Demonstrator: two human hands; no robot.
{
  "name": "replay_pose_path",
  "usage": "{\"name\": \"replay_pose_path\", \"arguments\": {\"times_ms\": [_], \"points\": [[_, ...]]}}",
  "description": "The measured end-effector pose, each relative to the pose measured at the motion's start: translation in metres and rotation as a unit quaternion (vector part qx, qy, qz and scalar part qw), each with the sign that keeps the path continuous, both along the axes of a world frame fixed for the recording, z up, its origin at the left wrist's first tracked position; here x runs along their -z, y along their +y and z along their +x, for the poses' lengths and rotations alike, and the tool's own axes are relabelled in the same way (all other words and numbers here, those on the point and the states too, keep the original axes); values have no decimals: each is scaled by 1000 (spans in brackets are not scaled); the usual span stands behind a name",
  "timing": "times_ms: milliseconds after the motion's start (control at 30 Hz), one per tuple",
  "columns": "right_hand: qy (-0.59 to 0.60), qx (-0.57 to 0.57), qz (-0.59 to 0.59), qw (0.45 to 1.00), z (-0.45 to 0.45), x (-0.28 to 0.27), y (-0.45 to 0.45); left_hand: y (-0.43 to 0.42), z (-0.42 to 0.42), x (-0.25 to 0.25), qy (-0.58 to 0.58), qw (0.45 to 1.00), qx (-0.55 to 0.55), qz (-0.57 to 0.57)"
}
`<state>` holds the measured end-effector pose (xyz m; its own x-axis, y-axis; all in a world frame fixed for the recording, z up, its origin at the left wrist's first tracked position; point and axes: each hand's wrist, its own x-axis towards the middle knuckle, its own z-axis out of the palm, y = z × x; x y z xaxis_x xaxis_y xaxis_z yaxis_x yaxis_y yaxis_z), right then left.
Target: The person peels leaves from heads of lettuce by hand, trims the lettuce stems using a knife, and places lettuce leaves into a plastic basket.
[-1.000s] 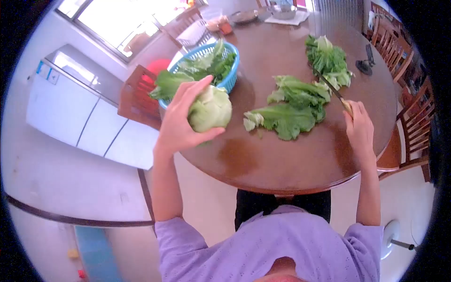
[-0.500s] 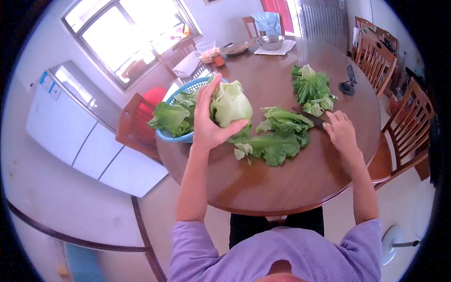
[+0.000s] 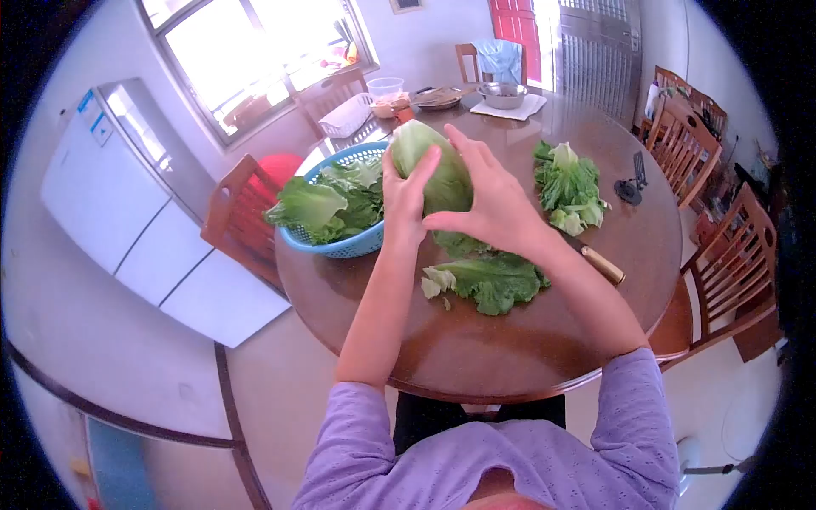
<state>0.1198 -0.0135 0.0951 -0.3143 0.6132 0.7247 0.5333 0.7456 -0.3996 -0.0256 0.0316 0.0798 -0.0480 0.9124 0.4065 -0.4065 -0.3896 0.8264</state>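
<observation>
A pale green head of lettuce point(image 3: 442, 180) is held up above the table, between my two hands. My left hand point(image 3: 406, 191) grips its left and lower side, thumb pointing up across it. Around its right side curves my right hand point(image 3: 501, 200), fingers at the upper edge and thumb low; its exact contact is partly hidden. Below lie loose green leaves point(image 3: 497, 285). A knife point(image 3: 603, 263) with a light handle rests on the table to the right, partly behind my right forearm. Another pile of lettuce leaves point(image 3: 569, 183) lies beyond it.
A blue colander point(image 3: 344, 246) with leaves stands at the left. At the table's far side are a white basket point(image 3: 347, 116), a metal bowl point(image 3: 503, 95) on a cloth and a plate point(image 3: 438, 100). A small black stand point(image 3: 629, 189) is at right. Wooden chairs point(image 3: 739, 246) surround the table.
My right hand has let go of the knife and moved left to the lettuce head. The head has been turned, showing its leafy side. The knife now lies on the table.
</observation>
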Motion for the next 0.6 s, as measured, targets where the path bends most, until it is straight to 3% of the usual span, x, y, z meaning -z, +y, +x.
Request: {"name": "replay_pose_path", "arguments": {"times_ms": [67,200,300,433,600], "points": [[10,19,1,1000,-11,8,10,3,-3,0,28,999,6,-33],[62,34,25,997,-10,22,37,9,-11,-8,64,995,72,4],[127,-22,34,991,6,20,54,7,-23,-25,129,983,132,-12],[291,-220,-204,909,27,-2,44,11,-28,-33,160,982,81,55],[319,-245,-253,880,32,-8,37,8,-23,-36,137,987,62,51]]}}
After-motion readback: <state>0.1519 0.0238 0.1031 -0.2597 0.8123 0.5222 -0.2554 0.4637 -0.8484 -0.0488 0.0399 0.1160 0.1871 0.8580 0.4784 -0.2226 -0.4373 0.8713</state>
